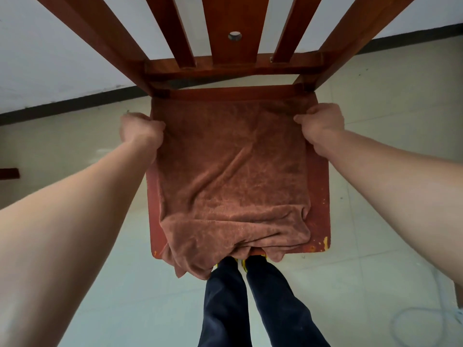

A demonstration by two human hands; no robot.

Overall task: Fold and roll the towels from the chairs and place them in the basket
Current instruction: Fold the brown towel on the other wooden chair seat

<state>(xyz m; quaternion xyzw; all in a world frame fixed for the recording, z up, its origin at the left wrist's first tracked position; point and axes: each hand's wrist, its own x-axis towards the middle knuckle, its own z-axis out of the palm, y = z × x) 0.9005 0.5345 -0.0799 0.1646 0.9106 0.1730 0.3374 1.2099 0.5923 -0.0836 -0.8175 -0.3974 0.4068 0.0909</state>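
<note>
A brown towel [233,176] is seen spread over the seat of a wooden chair [319,196], stretched between the two grips, with its near edge bunched in folds and hung over the front of the seat, well below both of them. The far left edge of the cloth is held by the left grip [140,131], curled round the hem, and the far right corner is gathered in the right grip [320,123] in the same way; both are closed on fabric. The towel is judged to be light, soft and limp, a plush cloth that will sag and crease wherever it is not supported and is unlikely to slip from a pinch. It is best taken at the corners or along one hem, as here, so that it can be lifted flat and its edges matched for folding
</note>
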